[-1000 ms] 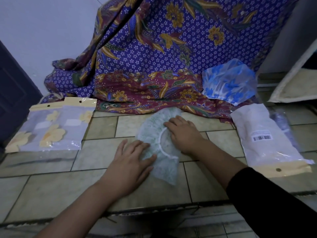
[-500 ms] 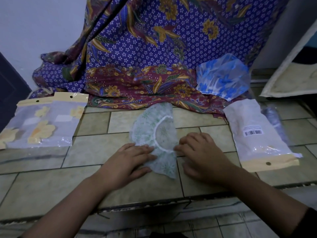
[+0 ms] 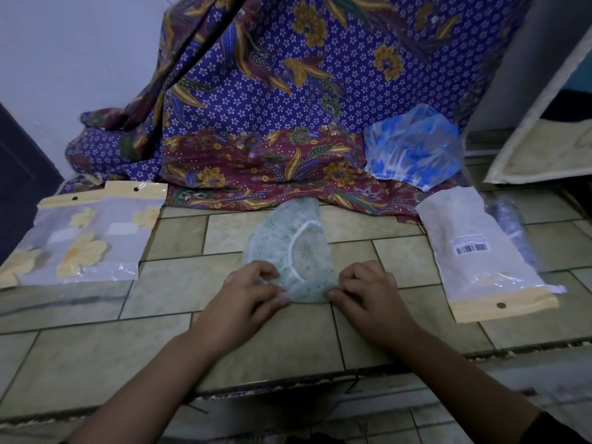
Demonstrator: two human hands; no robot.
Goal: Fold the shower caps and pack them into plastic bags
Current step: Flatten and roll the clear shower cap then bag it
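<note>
**Green cap half folded, near end pinched in both hands**

The green shower cap (image 3: 298, 248) lies flat in the middle of the tiled ledge (image 3: 179, 293), folded into a half-round shape, its white elastic band curving across the top layer. Its far tip touches the hem of the patterned cloth (image 3: 272, 100) at the back edge. The left hand (image 3: 253, 299) pinches the cap's near left corner between thumb and curled fingers. The right hand (image 3: 371, 296) pinches the near right corner the same way. The thin plastic is raised slightly off the tiles between them.

This looks like the folding step, part way through: the cap is still too broad for a bag. The next move probably calls for carrying the pinched end over towards the far tip, keeping both corners level so that the slippery film does not slide or spring open, then pressing the crease flat.

A white bag with a barcode label (image 3: 480, 251) lies near the right edge. A clear bag showing yellow flowers (image 3: 86, 238) lies at the left edge. A blue shower cap (image 3: 413, 152) rests on the cloth at the back right, not yet folded.
</note>
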